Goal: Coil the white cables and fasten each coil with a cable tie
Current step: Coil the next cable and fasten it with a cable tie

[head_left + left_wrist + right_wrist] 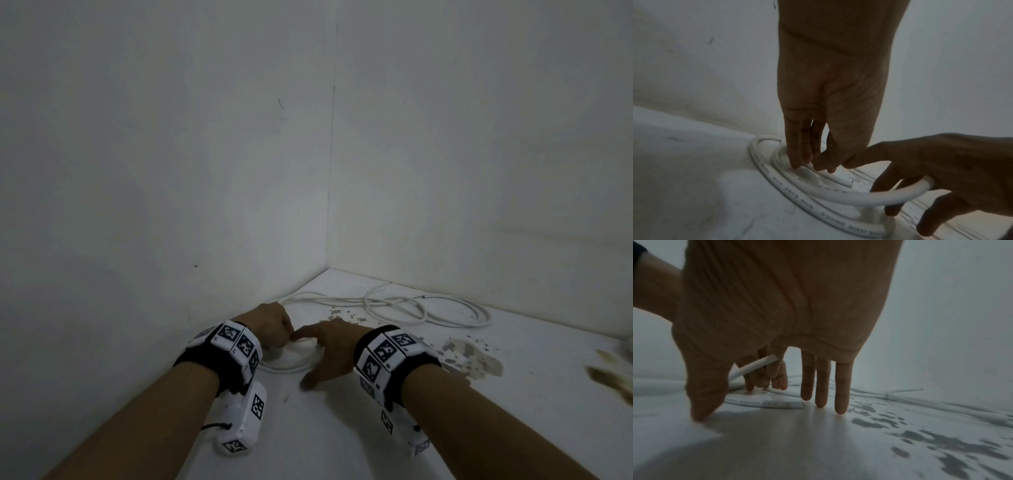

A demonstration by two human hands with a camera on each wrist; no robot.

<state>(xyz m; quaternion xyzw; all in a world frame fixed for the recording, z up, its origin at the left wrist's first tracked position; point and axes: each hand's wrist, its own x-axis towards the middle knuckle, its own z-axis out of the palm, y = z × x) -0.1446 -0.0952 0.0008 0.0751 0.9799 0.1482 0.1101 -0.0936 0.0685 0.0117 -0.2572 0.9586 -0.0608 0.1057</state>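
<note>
The coil lies flat on the white desk, in the corner between the two hands: a few turns of thick white cable with grey print along it. The left hand presses its fingertips down on the inner turns, fingers close together, pinning rather than gripping. The right hand is just beside it, index finger hooked round a raised loop, the other fingers straight and tips down on the desk. The loop curves from the right hand leftward over the coil, so laying it down probably falls to the right hand. The loose cable trails away to the right along the wall.
</note>
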